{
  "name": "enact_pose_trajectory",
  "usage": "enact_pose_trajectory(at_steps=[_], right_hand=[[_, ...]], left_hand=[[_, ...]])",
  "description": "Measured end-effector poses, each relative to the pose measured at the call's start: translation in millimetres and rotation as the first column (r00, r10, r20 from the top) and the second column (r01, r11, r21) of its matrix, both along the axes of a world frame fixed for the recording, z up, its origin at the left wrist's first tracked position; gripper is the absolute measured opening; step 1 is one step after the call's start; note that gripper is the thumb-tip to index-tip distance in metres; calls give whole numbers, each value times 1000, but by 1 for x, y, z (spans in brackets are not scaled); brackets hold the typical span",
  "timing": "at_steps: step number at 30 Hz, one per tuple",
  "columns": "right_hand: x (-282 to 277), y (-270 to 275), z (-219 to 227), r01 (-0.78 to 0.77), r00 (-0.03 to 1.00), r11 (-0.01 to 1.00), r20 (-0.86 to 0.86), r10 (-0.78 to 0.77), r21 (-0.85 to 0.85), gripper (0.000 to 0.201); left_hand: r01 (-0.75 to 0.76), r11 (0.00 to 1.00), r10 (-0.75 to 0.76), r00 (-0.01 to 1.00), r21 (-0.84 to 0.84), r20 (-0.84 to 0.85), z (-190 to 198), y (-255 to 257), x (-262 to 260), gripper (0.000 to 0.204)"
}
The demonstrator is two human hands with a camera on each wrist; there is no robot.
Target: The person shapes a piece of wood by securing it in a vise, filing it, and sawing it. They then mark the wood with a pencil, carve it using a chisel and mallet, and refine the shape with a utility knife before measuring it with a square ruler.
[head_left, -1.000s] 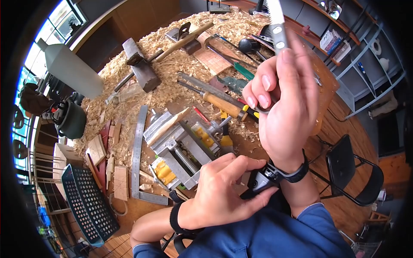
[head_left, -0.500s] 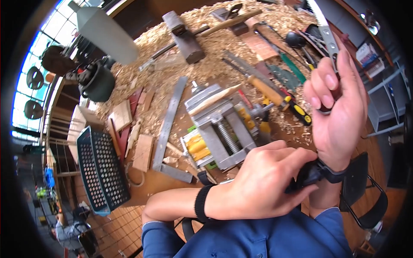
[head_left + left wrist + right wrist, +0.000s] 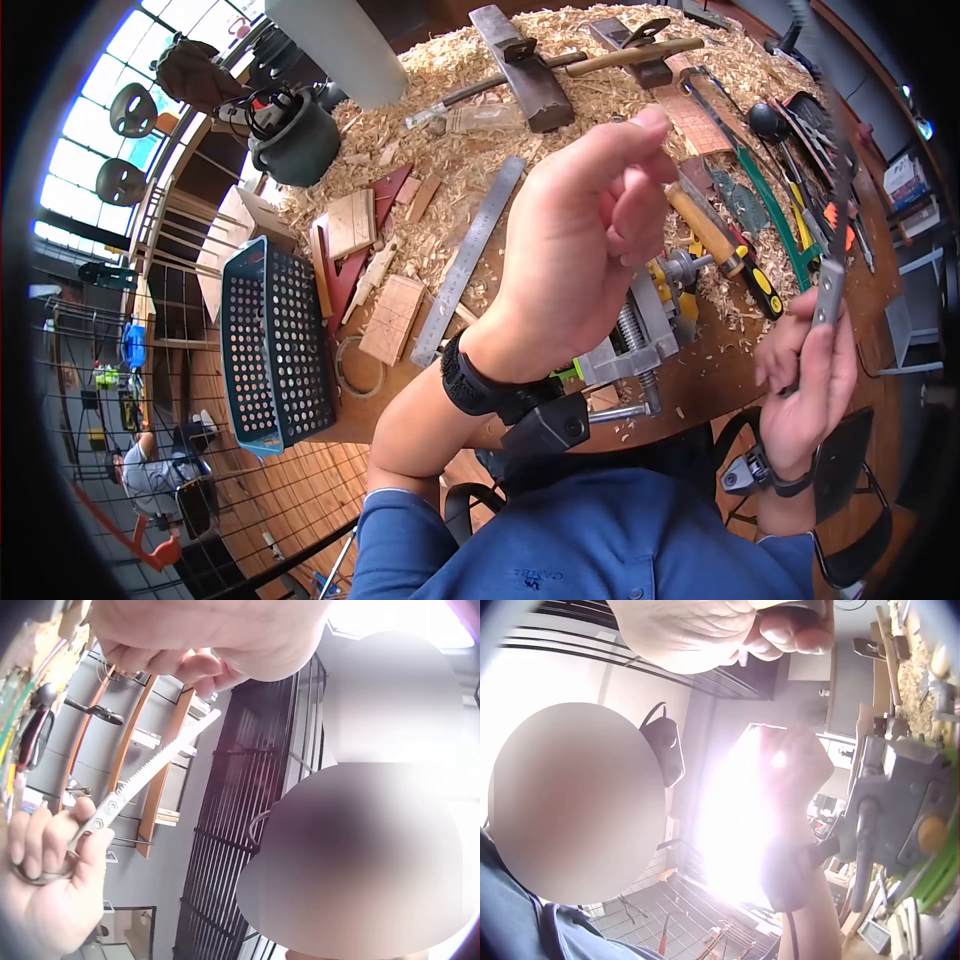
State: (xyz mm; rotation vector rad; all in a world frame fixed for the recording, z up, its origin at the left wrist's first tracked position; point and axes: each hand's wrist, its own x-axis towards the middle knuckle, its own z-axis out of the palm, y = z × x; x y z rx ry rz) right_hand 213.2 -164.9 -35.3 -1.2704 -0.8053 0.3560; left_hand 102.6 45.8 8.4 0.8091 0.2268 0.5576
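My right hand [image 3: 808,375] grips a saw [image 3: 828,290] by its dark handle, at the right of the head view. The saw's toothed steel blade points up and blurs towards its tip; the left wrist view shows two rivets near its base. My left hand [image 3: 590,225] is raised over the bench with loosely curled fingers and nothing visible in them. Behind it is a metal vise [image 3: 650,330], whose upper part the hand hides. A wrist camera [image 3: 555,425] is strapped below the left hand, another [image 3: 745,470] on the right wrist.
Wood shavings [image 3: 440,165] cover much of the bench. A steel square [image 3: 470,255], wood pieces [image 3: 350,220] and a perforated basket [image 3: 280,345] are at left. A wooden plane [image 3: 520,70], a yellow-black handled tool [image 3: 762,290] and a green-handled tool [image 3: 775,205] lie beyond.
My left hand has left the right wrist's camera strap and risen in front of the vise. My right hand has come down with the saw. The head view has swung left.
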Motion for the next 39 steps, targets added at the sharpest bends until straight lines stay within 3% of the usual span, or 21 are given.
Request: enact_pose_trajectory(at_steps=[1, 2, 7, 9, 11, 13, 17, 19, 21, 23, 24, 25, 26, 27, 28, 29, 31, 33, 35, 37, 39], right_hand=[[-9, 3, 0, 5, 1000, 999, -16, -4, 49, 32], [-21, 4, 6, -29, 998, 999, -48, 29, 14, 34], [-58, 17, 8, -242, 944, 966, 205, 257, -93, 68], [-69, 24, 11, -216, 953, 960, 174, 247, -179, 71], [-73, 35, 10, -191, 958, 954, 168, 233, -232, 71], [-82, 42, 4, -241, 971, 956, -54, 235, -169, 68], [-83, 48, 10, -240, 966, 970, -111, 233, -50, 64], [-82, 47, 9, -232, 972, 971, 13, 233, -66, 61], [-78, 47, 15, -246, 968, 967, 25, 248, -66, 60], [-79, 48, 20, -257, 965, 964, 36, 260, -71, 59], [-83, 50, 21, -253, 964, 967, -85, 250, -18, 59], [-85, 51, 22, -242, 948, 970, -205, 243, 33, 59], [-84, 49, 23, -243, 948, 970, -205, 244, 33, 59], [-82, 48, 25, -256, 954, 967, -166, 251, -6, 59], [-81, 47, 25, -266, 957, 963, -129, 259, -46, 59], [-81, 46, 22, -266, 957, 963, -130, 258, -48, 59], [-82, 48, 14, -262, 961, 965, -96, 261, -2, 60], [-84, 49, 15, -247, 966, 969, -77, 248, 26, 59], [-85, 48, 15, -231, 971, 972, -58, 234, 54, 58], [-83, 47, 15, -220, 974, 975, 62, 218, 14, 57], [-82, 47, 14, -219, 975, 976, 45, 219, 7, 56]], left_hand=[[26, 996, -20, 998, -91, 67, 0, 2, 0, 44], [-43, 995, 43, 999, -95, -2, 5, -2, -1, 39], [-224, 975, 223, 974, -2, -36, -4, -4, 3, 33], [-269, 963, 269, 963, 26, -3, -3, -6, 6, 32], [-416, 910, 415, 909, -9, -40, 3, -11, 11, 30], [-452, 891, 450, 891, -34, -54, 7, -6, 12, 27], [-356, 925, 371, 923, -132, 108, 15, 7, 2, 23], [-131, 915, 214, 959, -381, 185, 20, 13, -1, 23], [-175, 868, 275, 949, -464, 155, 28, 11, 2, 24], [-197, 920, 293, 920, -340, 259, 28, 12, 1, 25], [-368, 920, 390, 884, -131, 257, 27, 10, 4, 30], [-370, 920, 392, 883, -132, 257, 28, 5, 5, 30], [-572, 801, 531, 814, 174, 234, 31, -2, 6, 31], [-682, 568, 647, 716, 461, 261, 33, -6, 9, 32], [-718, 379, 690, 640, 584, 338, 32, -4, 14, 30], [-730, 300, 655, 626, 614, 424, 32, -4, 18, 26], [-653, 575, 611, 744, 493, 271, 41, -13, 11, 26], [-410, 894, 370, 903, 181, 216, 39, -3, 4, 26], [-456, 875, 419, 881, 162, 220, 35, -4, 11, 27], [-636, 517, 695, 703, 573, 153, 36, -9, 13, 27], [-620, 551, 669, 729, 558, 149, 37, -10, 11, 26]])
